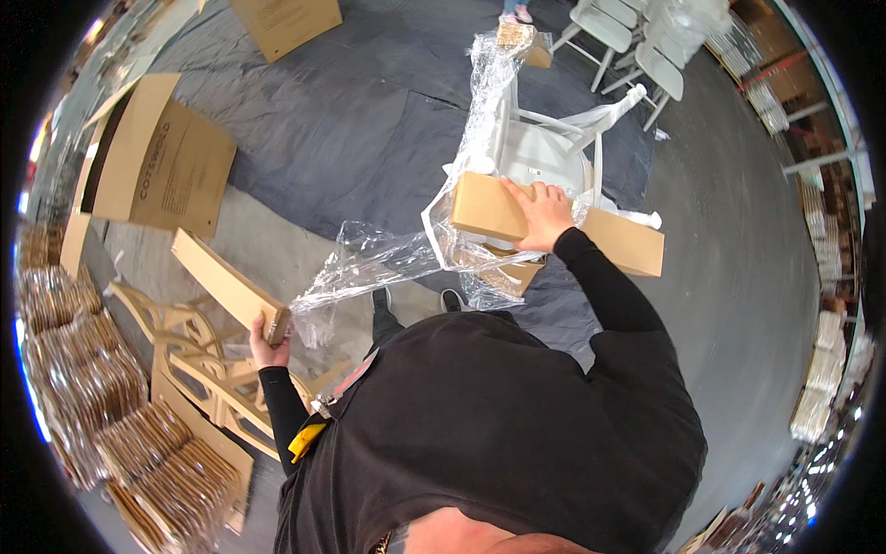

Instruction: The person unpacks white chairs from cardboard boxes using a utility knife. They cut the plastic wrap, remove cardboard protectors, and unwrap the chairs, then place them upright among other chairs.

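Note:
My left hand (268, 343) grips the near end of a long, narrow cardboard piece (229, 282), held out at the left. Clear plastic wrap (369, 268) stretches from that end across to a white chair (544, 152) lying tipped over in front of me. My right hand (546, 217) is closed over the edge of a second cardboard piece (489, 205) at the chair's near side. Its fingertips bend over the board, and part of the grip is hidden. Another cardboard strip (626, 242) shows beyond my right wrist. More wrap clings around the chair's frame and legs.
A dark sheet (323, 120) covers the floor ahead. An opened carton (175, 166) stands at the left, another carton (286, 23) farther back. Wooden chair frames (198, 355) and stacked flat bundles (83, 360) lie left. White chairs (637, 46) and a person's feet (517, 14) are far ahead.

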The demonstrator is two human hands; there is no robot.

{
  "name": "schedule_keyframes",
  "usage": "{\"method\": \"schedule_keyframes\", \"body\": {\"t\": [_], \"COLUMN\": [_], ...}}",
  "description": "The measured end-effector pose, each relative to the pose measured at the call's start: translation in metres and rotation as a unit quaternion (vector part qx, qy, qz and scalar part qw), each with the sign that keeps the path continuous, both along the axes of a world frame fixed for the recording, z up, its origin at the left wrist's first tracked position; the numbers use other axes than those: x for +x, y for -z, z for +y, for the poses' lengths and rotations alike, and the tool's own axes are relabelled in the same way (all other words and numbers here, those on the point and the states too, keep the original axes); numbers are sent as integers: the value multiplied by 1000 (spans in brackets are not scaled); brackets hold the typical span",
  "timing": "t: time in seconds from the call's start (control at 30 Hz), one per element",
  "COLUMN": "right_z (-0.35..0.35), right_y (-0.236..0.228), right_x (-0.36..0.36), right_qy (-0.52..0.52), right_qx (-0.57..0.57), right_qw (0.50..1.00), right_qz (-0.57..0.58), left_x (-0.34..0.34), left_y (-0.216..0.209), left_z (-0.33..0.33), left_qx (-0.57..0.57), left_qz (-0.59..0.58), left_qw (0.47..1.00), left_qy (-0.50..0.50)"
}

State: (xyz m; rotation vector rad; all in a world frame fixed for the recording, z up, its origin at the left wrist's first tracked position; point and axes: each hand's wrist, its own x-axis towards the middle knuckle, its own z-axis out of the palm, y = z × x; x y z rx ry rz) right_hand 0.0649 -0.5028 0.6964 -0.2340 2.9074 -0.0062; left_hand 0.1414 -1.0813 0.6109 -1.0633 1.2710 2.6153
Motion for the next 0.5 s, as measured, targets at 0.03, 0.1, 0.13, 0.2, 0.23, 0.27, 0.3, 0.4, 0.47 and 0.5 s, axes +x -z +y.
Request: {"method": "schedule_keyframes", "body": {"t": [0.03, 0.1, 0.13, 0.2, 0.23, 0.27, 0.3, 0.4, 0.47, 0.5], "right_z": [2, 18, 32, 65, 76, 97, 114, 117, 109, 98], "right_y": [-7, -38, -59, -110, -134, -152, -164, -198, -234, -248], "right_x": [-1, 1, 7, 31, 47, 73, 101, 151, 182, 187], "right_qy": [-7, -16, -24, 67, 84, 114, 183, 314, 321, 269], "right_qx": [-38, -101, -142, -266, -278, -211, -199, -266, -233, -215], "right_qw": [999, 995, 988, 956, 934, 927, 911, 703, 551, 547], "right_qz": [2, 7, 57, 106, 207, 289, 310, 581, 734, 763], "left_x": [-13, -34, -44, -66, -75, -88, -102, -136, -158, -166], "left_y": [7, 24, 29, 35, 38, 42, 48, 52, 52, 49], "left_z": [-9, -4, -1, -6, -10, -8, -4, -4, -2, -7], "left_qx": [-12, -7, -26, -58, -58, -54, -47, -4, -5, -18], "left_qz": [-42, -80, -116, -159, -159, -156, -154, -135, -135, -131], "left_qw": [999, 993, 985, 965, 961, 955, 947, 938, 929, 925], "left_qy": [22, 90, 125, 201, 220, 248, 277, 319, 343, 355]}}
